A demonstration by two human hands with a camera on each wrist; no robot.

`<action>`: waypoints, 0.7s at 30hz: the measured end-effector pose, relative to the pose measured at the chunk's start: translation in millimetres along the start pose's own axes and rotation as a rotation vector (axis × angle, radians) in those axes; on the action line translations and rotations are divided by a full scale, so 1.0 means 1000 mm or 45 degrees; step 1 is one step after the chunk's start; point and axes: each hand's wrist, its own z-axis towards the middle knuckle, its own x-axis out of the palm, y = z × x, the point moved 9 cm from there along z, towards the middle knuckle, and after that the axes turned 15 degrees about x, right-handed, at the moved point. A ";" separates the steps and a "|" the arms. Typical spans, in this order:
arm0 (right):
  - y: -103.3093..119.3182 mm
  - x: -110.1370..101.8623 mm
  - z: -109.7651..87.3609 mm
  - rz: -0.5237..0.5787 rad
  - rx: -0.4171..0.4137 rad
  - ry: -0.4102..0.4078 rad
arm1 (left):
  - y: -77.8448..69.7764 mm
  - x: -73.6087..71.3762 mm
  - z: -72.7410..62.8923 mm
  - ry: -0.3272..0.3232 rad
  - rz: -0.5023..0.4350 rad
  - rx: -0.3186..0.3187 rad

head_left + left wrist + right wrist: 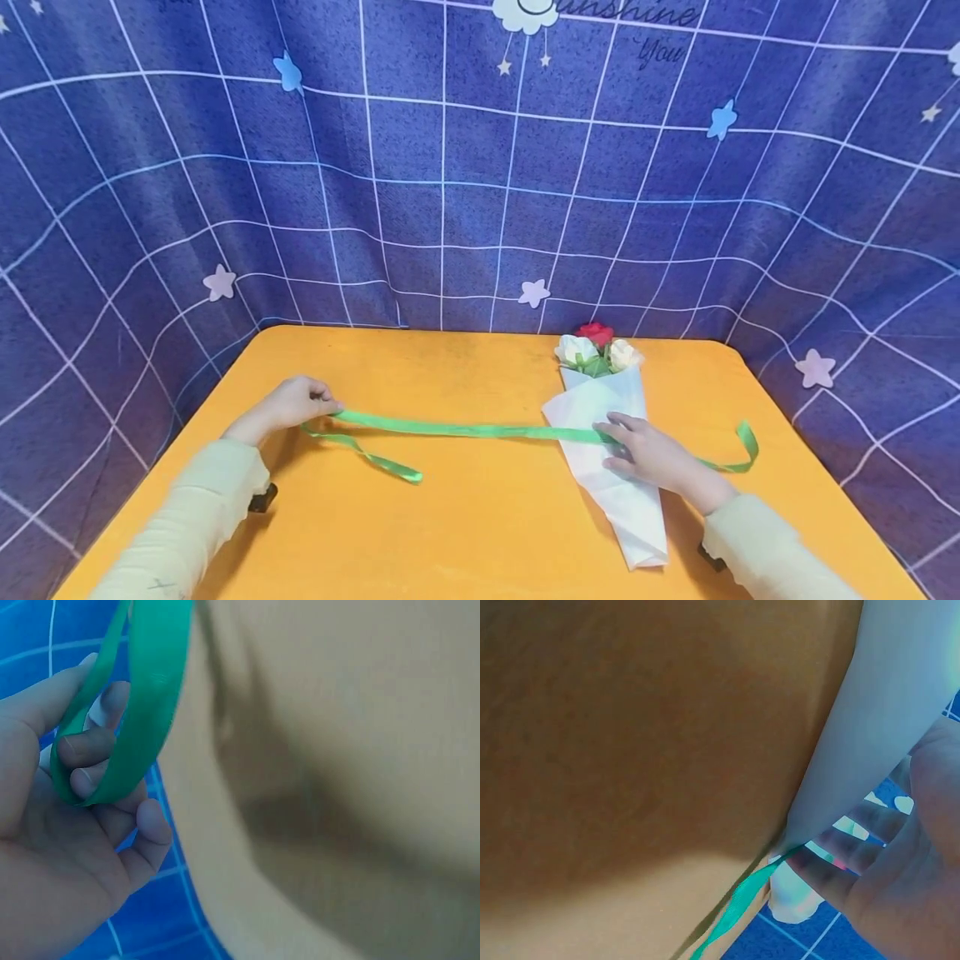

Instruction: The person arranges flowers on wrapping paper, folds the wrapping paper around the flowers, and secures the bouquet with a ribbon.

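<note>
A green ribbon (465,430) runs taut across the table between my two hands. My left hand (294,402) pinches it near the left side of the table, and a loose tail hangs down toward the middle. In the left wrist view the ribbon (154,690) loops by the curled fingers (86,746). A bouquet (600,433) in white paper lies on the right, with red, white and cream flowers (597,346) at its far end. Across its wrap rests my right hand (648,454), its fingers spread over the ribbon on the white paper (870,727).
The orange table (450,517) has a rounded far edge, with a blue grid-patterned curtain (420,208) behind and along both sides. The ribbon's other end curls up to the right of the bouquet.
</note>
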 end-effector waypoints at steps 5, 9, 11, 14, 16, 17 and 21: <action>0.001 0.001 -0.002 -0.020 -0.005 0.009 | 0.007 -0.027 -0.011 -0.049 0.097 -0.023; 0.003 0.005 -0.008 -0.070 -0.008 0.035 | 0.010 -0.039 -0.018 -0.053 0.115 -0.044; 0.003 0.007 -0.011 -0.090 -0.018 0.043 | 0.012 -0.040 -0.021 -0.043 0.098 -0.040; 0.003 0.009 -0.012 -0.100 -0.039 0.026 | 0.013 -0.041 -0.023 -0.011 0.085 -0.019; 0.003 0.010 -0.013 -0.105 -0.053 0.009 | 0.015 -0.044 -0.025 -0.009 0.103 -0.034; 0.003 0.011 -0.013 -0.109 -0.056 0.000 | 0.016 -0.048 -0.026 -0.017 0.140 -0.038; 0.002 0.013 -0.012 -0.120 -0.050 0.002 | 0.019 -0.069 -0.030 -0.085 0.313 -0.074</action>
